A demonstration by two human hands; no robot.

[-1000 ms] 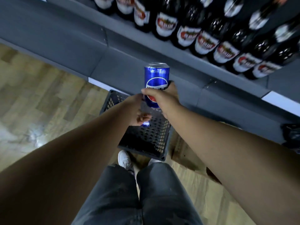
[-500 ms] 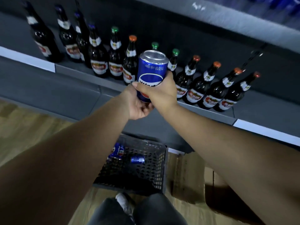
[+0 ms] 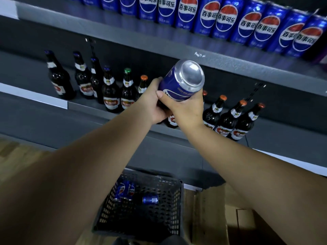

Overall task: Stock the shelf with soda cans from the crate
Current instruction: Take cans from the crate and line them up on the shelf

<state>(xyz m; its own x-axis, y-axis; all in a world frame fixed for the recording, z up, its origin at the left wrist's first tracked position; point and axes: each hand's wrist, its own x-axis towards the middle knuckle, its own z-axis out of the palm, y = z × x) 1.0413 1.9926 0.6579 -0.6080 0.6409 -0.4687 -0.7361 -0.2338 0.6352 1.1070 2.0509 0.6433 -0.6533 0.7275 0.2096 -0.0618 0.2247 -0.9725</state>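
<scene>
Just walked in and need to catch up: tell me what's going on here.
A person grips a blue soda can with both the left hand and the right hand, tilted and raised in front of the beer bottles, below the upper shelf already lined with matching cans. It is not yet on the shelf. A few more cans lie in the black crate on the floor.

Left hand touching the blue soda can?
Touching. Head view: fingers of the left hand curl against the side of the blue aluminium soda can, no gap.
</scene>
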